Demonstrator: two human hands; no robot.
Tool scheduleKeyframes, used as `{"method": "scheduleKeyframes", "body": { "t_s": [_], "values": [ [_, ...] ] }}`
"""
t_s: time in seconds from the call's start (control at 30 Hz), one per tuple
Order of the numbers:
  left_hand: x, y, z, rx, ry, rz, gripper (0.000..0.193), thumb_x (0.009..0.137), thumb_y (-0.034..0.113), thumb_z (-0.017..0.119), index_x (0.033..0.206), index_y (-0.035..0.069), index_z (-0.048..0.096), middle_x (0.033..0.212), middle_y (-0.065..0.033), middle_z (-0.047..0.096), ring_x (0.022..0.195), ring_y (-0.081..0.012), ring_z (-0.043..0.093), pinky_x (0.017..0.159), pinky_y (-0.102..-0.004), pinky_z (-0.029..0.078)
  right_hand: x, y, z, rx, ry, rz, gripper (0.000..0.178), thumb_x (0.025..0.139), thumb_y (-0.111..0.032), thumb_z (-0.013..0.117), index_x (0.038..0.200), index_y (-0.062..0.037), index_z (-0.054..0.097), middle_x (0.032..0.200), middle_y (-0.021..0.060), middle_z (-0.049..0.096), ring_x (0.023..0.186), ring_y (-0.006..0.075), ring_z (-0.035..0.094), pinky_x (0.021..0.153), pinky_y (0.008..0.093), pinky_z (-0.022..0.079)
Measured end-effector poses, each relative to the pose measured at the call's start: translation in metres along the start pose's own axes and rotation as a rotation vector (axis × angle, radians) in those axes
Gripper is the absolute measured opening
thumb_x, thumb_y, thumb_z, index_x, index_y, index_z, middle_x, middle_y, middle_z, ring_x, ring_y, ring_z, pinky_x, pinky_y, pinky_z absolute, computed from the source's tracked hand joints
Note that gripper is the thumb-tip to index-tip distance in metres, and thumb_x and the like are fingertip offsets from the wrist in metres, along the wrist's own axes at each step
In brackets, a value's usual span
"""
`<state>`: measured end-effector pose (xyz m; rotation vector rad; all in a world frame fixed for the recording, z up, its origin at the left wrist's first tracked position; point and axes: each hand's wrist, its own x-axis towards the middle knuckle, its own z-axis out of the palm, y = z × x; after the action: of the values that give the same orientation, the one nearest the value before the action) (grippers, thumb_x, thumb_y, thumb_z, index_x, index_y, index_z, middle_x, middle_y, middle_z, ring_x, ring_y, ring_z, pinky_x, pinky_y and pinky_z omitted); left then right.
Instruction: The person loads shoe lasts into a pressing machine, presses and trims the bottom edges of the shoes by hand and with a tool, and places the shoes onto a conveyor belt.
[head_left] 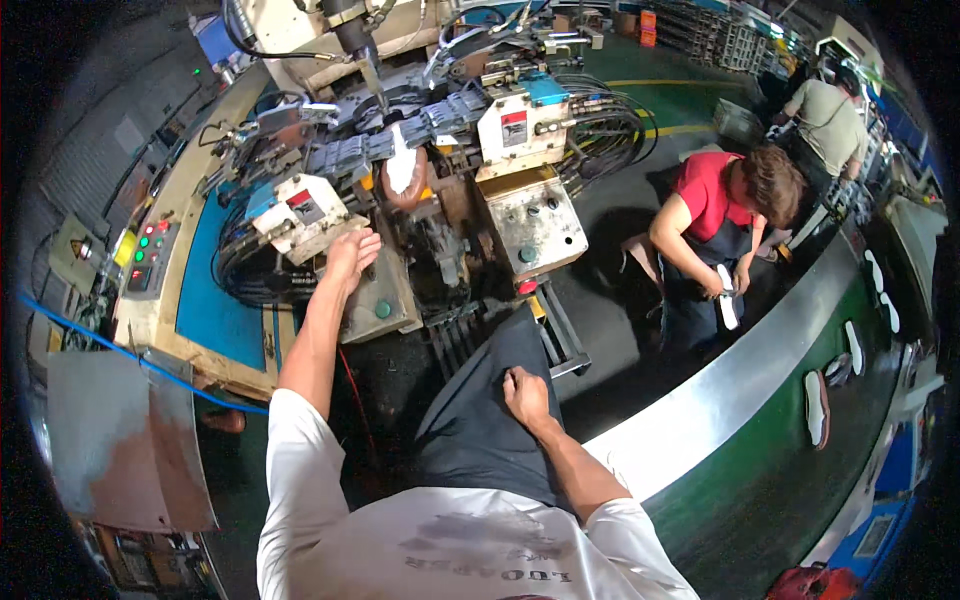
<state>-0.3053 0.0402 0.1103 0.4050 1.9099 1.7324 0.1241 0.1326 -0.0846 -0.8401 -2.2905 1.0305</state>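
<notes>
My left hand [352,260] reaches forward to the left front of a large machine, beside a white housing [302,218] and above a metal box with a green button [383,308]. Its fingers are stretched out, with nothing seen in them. My right hand [527,397] rests on my thigh, the fingers curled in and no object showing. Ahead of both hands, a brown shoe upper with a white underside [402,168] sits in the machine's middle, under a vertical metal arm [368,75]. Plate-like clamps [350,150] flank it.
Right of the machine stands a button box [532,235]. A co-worker in red [710,190] holds a white-soled shoe piece [727,305]; another person [830,120] is farther back. A metal ledge [700,415] borders a green conveyor [740,500] carrying shoe parts [817,408]. A button panel [150,260] stands left.
</notes>
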Motion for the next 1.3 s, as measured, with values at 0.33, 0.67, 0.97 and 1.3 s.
{"method": "scheduleKeyframes", "body": {
  "t_s": [0.33, 0.67, 0.97, 1.3],
  "values": [
    [0.078, -0.001, 0.063, -0.519, -0.092, -0.157, 0.064, 0.112, 0.059, 0.051, 0.147, 0.006, 0.058, 0.133, -0.0169, 0.073, 0.119, -0.0301, 0.071, 0.103, -0.0479, 0.057, -0.005, -0.005, 0.000, -0.134, 0.014, 0.006, 0.015, 0.095, -0.015, 0.068, 0.096, -0.0007, 0.072, 0.088, 0.0254, 0.075, 0.083, 0.0447, 0.074, 0.076, 0.0540, 0.059],
    [0.022, 0.004, 0.082, -0.370, -0.273, 0.016, 0.051, 0.114, 0.040, 0.054, 0.150, 0.003, 0.055, 0.133, -0.0111, 0.071, 0.112, -0.0232, 0.072, 0.096, -0.0397, 0.062, 0.008, 0.004, 0.009, -0.185, -0.032, 0.081, 0.023, 0.100, -0.023, 0.068, 0.094, -0.0012, 0.072, 0.086, 0.0222, 0.075, 0.078, 0.0415, 0.074, 0.073, 0.0501, 0.058],
    [-0.161, 0.012, 0.089, 0.294, -0.281, 0.616, 0.095, 0.093, 0.011, 0.076, 0.171, -0.001, 0.023, 0.166, -0.0262, 0.041, 0.153, -0.0359, 0.044, 0.126, -0.0454, 0.037, 0.157, -0.180, -0.099, 1.242, -0.172, -0.047, 0.076, 0.108, -0.023, 0.070, 0.168, 0.0010, 0.030, 0.164, 0.0201, 0.049, 0.150, 0.0288, 0.050, 0.125, 0.0417, 0.040],
    [-0.222, -0.026, 0.037, 1.063, -0.056, 1.119, 0.116, 0.076, 0.020, 0.097, 0.170, 0.017, 0.028, 0.145, -0.0364, 0.047, 0.121, -0.0562, 0.061, 0.091, -0.0583, 0.060, 0.092, -0.186, -0.096, 1.185, -0.227, 0.025, 0.103, 0.081, -0.023, 0.097, 0.163, -0.0030, 0.039, 0.153, 0.0112, 0.055, 0.144, 0.0230, 0.053, 0.123, 0.0420, 0.041]
  ]
}}
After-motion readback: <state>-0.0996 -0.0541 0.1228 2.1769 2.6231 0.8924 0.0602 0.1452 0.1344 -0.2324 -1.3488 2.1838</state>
